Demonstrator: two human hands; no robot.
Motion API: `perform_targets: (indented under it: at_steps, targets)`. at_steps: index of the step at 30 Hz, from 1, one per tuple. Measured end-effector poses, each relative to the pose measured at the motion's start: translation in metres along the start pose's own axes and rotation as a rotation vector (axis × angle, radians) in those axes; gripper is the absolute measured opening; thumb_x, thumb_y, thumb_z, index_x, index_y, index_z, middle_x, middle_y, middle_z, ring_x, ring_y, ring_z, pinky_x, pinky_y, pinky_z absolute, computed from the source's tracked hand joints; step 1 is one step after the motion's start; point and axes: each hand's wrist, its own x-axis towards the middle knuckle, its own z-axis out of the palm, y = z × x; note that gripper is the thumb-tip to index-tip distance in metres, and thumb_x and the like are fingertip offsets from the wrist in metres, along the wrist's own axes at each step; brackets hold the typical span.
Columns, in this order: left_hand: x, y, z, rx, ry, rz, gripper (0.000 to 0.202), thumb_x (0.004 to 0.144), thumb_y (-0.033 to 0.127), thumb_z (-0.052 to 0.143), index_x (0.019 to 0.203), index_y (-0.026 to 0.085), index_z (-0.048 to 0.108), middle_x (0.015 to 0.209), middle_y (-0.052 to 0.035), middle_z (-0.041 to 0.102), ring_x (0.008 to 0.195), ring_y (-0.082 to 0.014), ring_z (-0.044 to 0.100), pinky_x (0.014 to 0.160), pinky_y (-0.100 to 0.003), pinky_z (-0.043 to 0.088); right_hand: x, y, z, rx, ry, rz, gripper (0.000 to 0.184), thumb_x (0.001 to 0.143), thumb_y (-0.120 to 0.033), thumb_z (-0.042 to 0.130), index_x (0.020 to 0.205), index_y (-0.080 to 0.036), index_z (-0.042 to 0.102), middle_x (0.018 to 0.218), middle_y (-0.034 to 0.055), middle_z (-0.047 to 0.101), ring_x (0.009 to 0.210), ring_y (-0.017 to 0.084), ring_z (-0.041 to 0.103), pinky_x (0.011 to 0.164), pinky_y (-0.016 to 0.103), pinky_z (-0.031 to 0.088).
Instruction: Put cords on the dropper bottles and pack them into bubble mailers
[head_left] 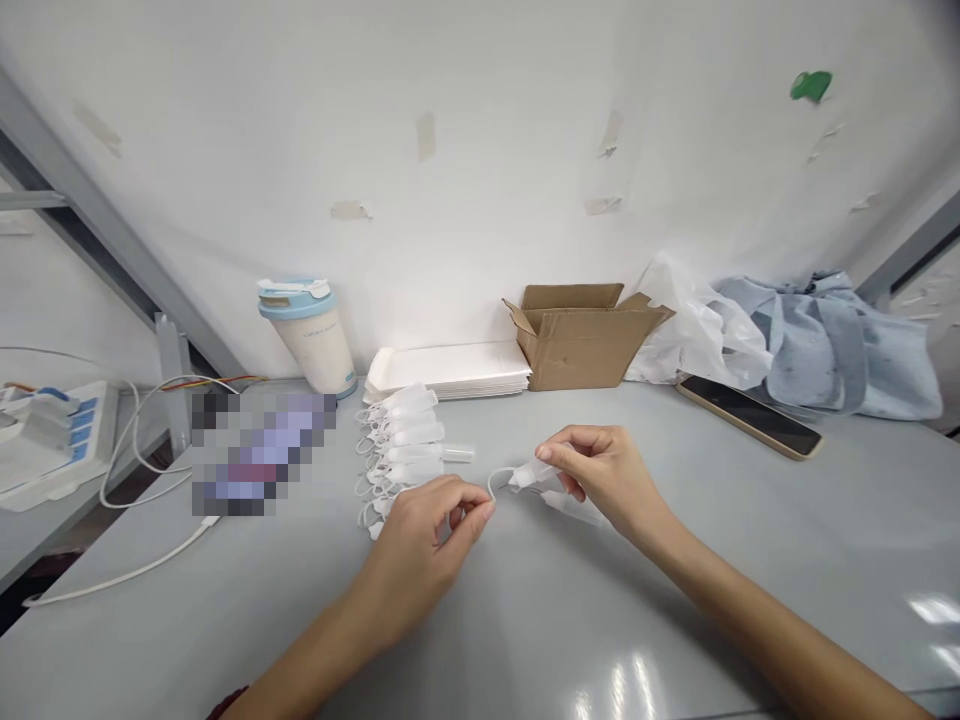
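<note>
My right hand (600, 470) pinches a small translucent white plastic piece (525, 476) with a thin white loop running off its left end. My left hand (431, 525) is closed in a pinch on the other end of that loop (491, 490). Another small translucent piece (574, 507) lies under my right hand on the grey table (525, 620). Just left of my hands lies a row of several like pieces with loops (401, 445).
A stack of flat white trays (450, 370) and an open cardboard box (581, 335) stand at the back. A lidded cup (311, 335) is at back left. A phone (750, 415), a plastic bag (697, 325) and blue cloth (832, 345) lie right. Cables (142, 470) and a power strip (52, 440) lie left.
</note>
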Motion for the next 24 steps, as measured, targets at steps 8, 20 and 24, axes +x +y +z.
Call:
perform_targets:
  at_steps: [8, 20, 24]
  targets:
    - [-0.0008, -0.001, 0.0037, -0.014, 0.067, 0.019, 0.017, 0.086, 0.021, 0.048, 0.078, 0.019, 0.063, 0.063, 0.002, 0.059, 0.056, -0.0106, 0.049, 0.053, -0.021, 0.038, -0.0037, 0.0006, 0.0075, 0.016, -0.025, 0.017, 0.033, 0.068, -0.046, 0.068, 0.056, -0.016, 0.061, 0.036, -0.007, 0.042, 0.035, 0.005, 0.033, 0.038, 0.02, 0.028]
    - [-0.0018, -0.0013, 0.0026, -0.041, 0.082, 0.037, 0.018, 0.087, 0.02, 0.047, 0.077, 0.019, 0.061, 0.064, 0.002, 0.059, 0.056, -0.0102, 0.048, 0.052, -0.021, 0.037, -0.006, -0.0019, 0.0061, -0.019, 0.035, -0.002, 0.043, 0.07, -0.052, 0.064, 0.049, -0.017, 0.05, 0.038, -0.006, 0.041, 0.035, 0.006, 0.035, 0.038, 0.021, 0.029]
    - [-0.0015, -0.0003, 0.0031, -0.046, 0.085, 0.047, 0.017, 0.087, 0.021, 0.047, 0.077, 0.019, 0.061, 0.064, 0.0021, 0.059, 0.056, -0.0102, 0.048, 0.052, -0.021, 0.038, -0.0071, -0.0027, 0.0048, -0.034, 0.049, -0.007, 0.045, 0.071, -0.053, 0.063, 0.047, -0.018, 0.048, 0.039, -0.0058, 0.04, 0.035, 0.006, 0.035, 0.038, 0.021, 0.03]
